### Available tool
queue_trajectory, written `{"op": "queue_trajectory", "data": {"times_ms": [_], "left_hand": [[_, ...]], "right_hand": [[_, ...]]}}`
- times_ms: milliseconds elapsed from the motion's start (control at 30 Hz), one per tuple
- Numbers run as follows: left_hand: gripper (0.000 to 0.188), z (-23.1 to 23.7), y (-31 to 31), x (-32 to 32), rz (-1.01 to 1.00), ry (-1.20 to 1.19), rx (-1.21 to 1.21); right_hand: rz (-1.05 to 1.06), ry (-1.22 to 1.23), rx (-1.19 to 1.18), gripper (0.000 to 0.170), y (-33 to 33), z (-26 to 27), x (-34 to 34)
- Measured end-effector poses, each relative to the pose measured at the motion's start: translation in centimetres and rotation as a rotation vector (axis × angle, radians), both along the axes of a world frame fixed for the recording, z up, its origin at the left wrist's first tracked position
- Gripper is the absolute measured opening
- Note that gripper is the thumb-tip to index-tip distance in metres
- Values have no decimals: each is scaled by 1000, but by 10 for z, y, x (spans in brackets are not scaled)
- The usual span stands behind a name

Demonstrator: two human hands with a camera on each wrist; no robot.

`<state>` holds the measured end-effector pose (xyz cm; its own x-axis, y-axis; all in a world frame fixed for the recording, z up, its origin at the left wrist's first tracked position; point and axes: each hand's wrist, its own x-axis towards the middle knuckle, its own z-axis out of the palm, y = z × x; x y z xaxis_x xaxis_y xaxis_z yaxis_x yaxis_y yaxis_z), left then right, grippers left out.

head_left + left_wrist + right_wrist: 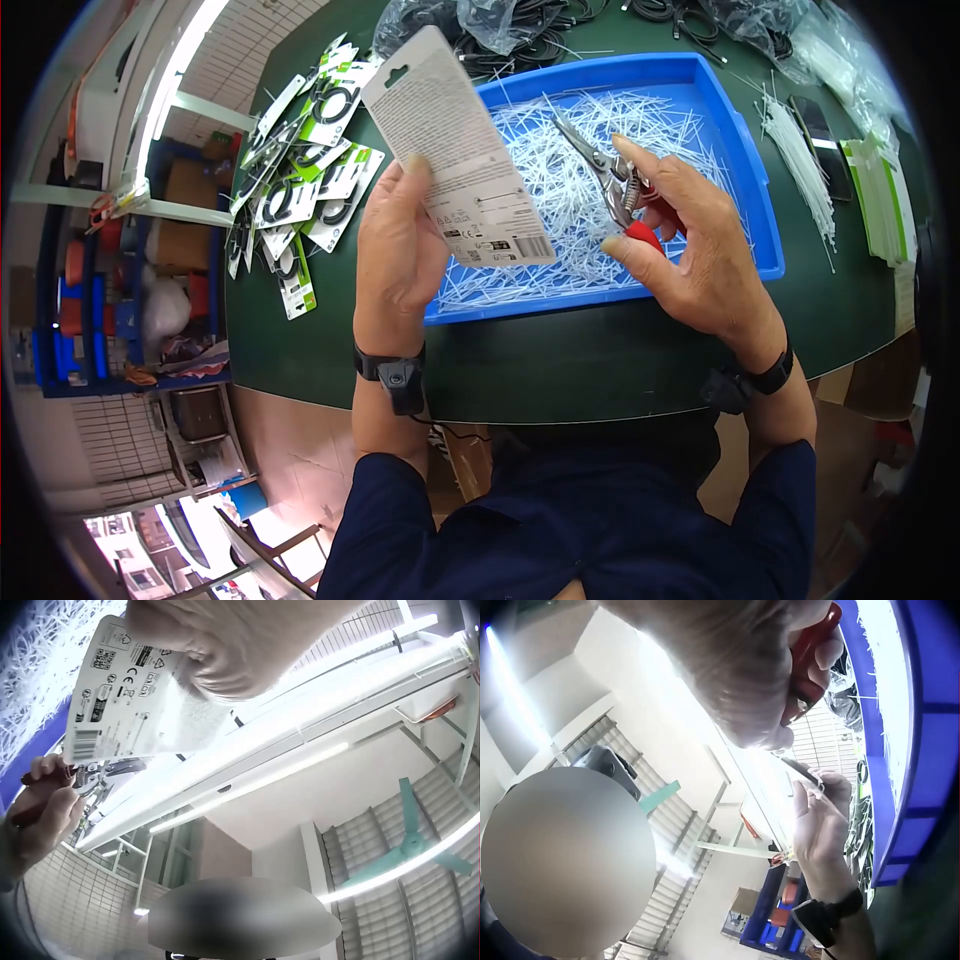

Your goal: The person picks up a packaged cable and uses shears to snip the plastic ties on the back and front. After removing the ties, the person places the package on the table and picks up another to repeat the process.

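My left hand (398, 245) pinches a printed packaging card (465, 165) between thumb and fingers near its left edge. The card's back faces me, with small text, a barcode at the lower corner and a hang hole at the top. In my right hand (705, 250) is a pair of pruning shears (603, 163) with red handles and a spring, gripped with the blades pointing up and left. Both hands are over a blue tray (600, 292) full of thin white plastic strips (575, 190). The card's front is turned away in the head view.
Several carded black cables (335, 105) lie piled on the green table (300, 355) at left. Bagged black cables (510, 50) sit at the back. On the right are a bundle of white cable ties (800, 165), a phone (822, 140) and a stack of green-edged cards (880, 200).
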<state>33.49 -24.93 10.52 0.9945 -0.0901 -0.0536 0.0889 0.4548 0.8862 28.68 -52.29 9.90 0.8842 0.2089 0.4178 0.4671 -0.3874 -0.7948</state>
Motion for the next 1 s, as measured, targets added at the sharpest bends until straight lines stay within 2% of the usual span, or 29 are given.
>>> {"op": "queue_trajectory", "data": {"times_ms": [67, 167, 333, 433, 567, 867, 967, 1000], "left_hand": [[27, -7, 4, 6, 61, 71, -69], [43, -43, 24, 19, -541, -238, -612], [50, -27, 12, 4, -397, -143, -575], [56, -36, 21, 26, -675, -360, -503], [51, -32, 24, 28, -690, -391, -384], [62, -29, 30, 44, -756, -602, -290], [67, -26, 30, 52, -930, -689, -175], [67, -23, 31, 53, -931, -686, -177]], "right_hand": [[35, 8, -31, 75, 3, -1, -1], [165, -15, -45, 78, 14, -8, -7], [258, -38, -199, 80, 32, -16, -19], [300, -44, -172, 71, 36, -15, -24], [311, -77, -161, 81, 37, -17, -25], [327, -44, -172, 79, 36, -20, -29], [356, -30, -209, 78, 36, -21, -29], [355, -27, -208, 78, 35, -21, -29]]}}
